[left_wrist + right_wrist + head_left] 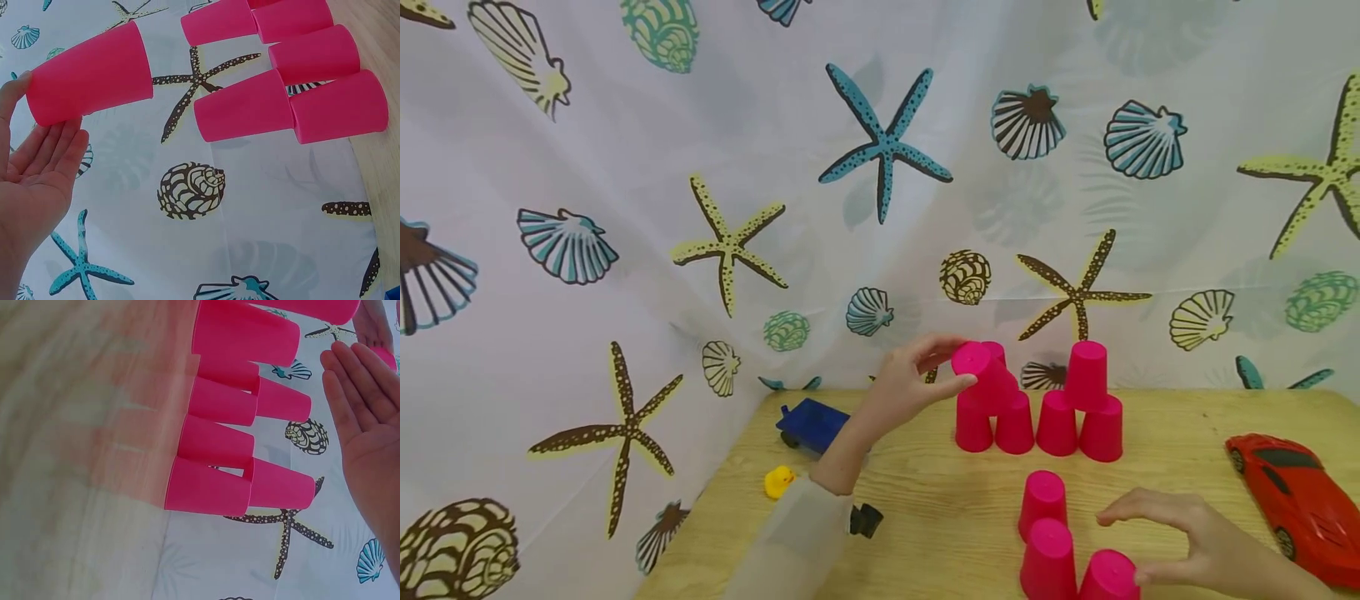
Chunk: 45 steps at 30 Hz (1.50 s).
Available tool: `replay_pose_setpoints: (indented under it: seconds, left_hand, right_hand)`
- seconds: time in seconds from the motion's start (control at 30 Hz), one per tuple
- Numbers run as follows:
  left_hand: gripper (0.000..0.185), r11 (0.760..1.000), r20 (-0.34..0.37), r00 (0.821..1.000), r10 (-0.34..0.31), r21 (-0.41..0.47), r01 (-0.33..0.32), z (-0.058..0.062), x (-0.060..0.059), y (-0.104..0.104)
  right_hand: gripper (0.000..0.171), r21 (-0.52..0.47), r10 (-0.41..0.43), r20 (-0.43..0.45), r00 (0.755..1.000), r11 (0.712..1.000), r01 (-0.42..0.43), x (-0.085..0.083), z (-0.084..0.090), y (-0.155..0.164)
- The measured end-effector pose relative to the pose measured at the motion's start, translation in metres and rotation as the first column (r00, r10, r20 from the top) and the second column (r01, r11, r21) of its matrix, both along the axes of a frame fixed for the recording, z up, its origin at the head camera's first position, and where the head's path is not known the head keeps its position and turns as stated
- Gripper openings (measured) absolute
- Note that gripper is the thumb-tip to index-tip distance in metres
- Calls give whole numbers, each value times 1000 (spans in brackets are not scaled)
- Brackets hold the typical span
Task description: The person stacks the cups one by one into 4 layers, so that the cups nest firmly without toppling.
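Three upturned pink cups (1048, 562) stand nearest, beside the right hand (1213, 542), fingers and thumb apart, while the left hand (898, 383), fingers pinching another pink cup (994, 390) before the left cup pyramid (1015, 427) near the desk's (925, 471) far edge, could topple that pyramid by swinging back.

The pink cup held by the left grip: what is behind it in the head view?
Behind the held cup, the top of another pink cup partly shows, with the patterned cloth farther back. The held cup covers most of that other pink cup here.
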<state>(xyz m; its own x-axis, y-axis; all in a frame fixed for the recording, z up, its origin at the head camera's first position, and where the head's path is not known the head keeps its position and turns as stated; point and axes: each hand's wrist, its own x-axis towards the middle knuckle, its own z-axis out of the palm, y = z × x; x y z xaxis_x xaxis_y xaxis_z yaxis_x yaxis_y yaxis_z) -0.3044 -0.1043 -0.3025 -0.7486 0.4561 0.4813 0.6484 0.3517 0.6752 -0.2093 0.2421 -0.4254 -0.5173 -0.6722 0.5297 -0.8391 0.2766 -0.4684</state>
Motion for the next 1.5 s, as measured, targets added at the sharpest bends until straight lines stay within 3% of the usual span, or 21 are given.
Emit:
replay_pose_setpoints:
  seconds: [0.13, 0.27, 0.57, 0.77, 0.87, 1.13, 1.5]
  left_hand:
    - [47, 1000, -8, 1000, -9, 7, 9, 2, -12, 19]
    - [48, 999, -31, 999, -19, -27, 18, 2, -21, 38]
    - [49, 979, -93, 996, 12, -203, -31, -10, -36, 75]
    - [49, 942, -201, 979, 20, -323, -86, -20, -44, 92]
    - [49, 926, -223, 975, 12, -365, -94, -23, -48, 98]
    - [48, 911, -184, 983, 20, -402, -93, -32, -58, 105]
    - [48, 892, -151, 989, 4, -446, -72, -39, -62, 111]
  right_hand:
    - [53, 74, 8, 103, 995, 997, -15, 4, 0, -1]
    - [47, 122, 6, 232, 973, 992, -35, 8, 0, -1]
    - [40, 132, 37, 219, 975, 989, -67, 9, -4, -2]
    - [40, 146, 11, 224, 975, 988, -45, 8, -5, 0]
    - [40, 170, -10, 207, 978, 985, -25, 7, -6, 1]
    - [39, 163, 24, 171, 985, 985, -53, 5, -4, 1]
    - [38, 150, 25, 214, 976, 987, -58, 7, -3, 2]
